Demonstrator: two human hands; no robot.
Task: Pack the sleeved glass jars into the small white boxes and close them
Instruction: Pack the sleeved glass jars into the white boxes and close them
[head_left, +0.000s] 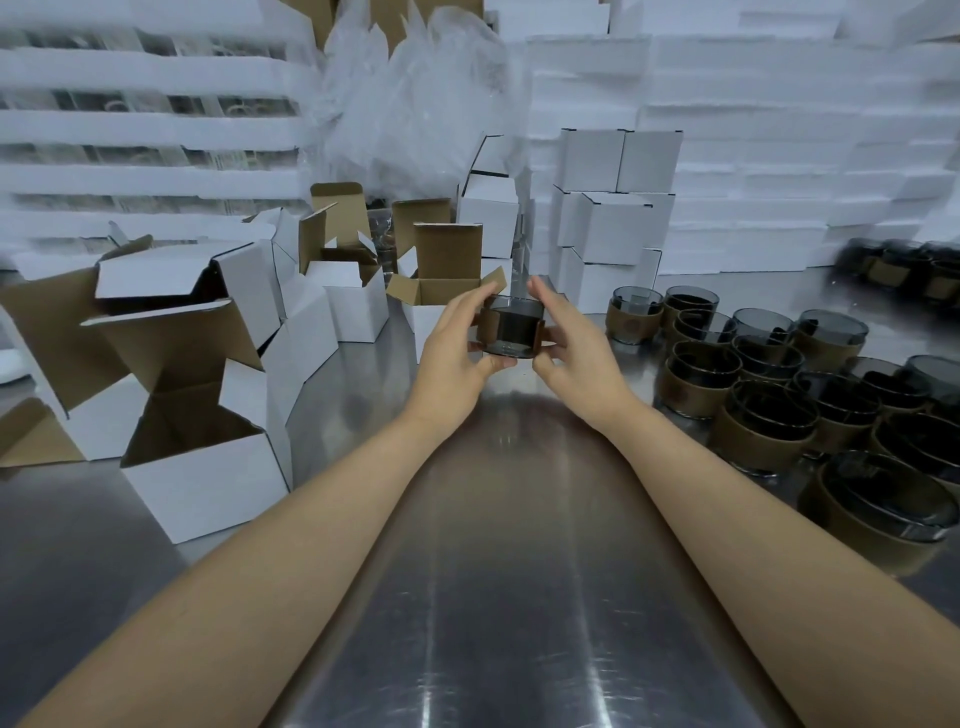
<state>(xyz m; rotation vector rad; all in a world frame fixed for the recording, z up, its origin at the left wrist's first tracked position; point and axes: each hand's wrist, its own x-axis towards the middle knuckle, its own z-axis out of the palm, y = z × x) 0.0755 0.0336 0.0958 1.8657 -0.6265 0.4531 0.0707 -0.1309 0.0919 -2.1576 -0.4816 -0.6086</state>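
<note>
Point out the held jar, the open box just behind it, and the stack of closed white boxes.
Held jar (514, 332): head view, dark glass front.
Open box (447, 291): head view, brown inner wall.
Closed box stack (618, 228): head view, middle box's white face.

Your shiny metal table (493, 597) carries a jumble of open white boxes (208, 467) along your left side, flaps up, with one more open box (426, 325) standing at the centre back. Behind it closed white boxes (613, 228) are stacked, and a crowd of sleeved glass jars (769, 410) stands upright on your right.
</note>
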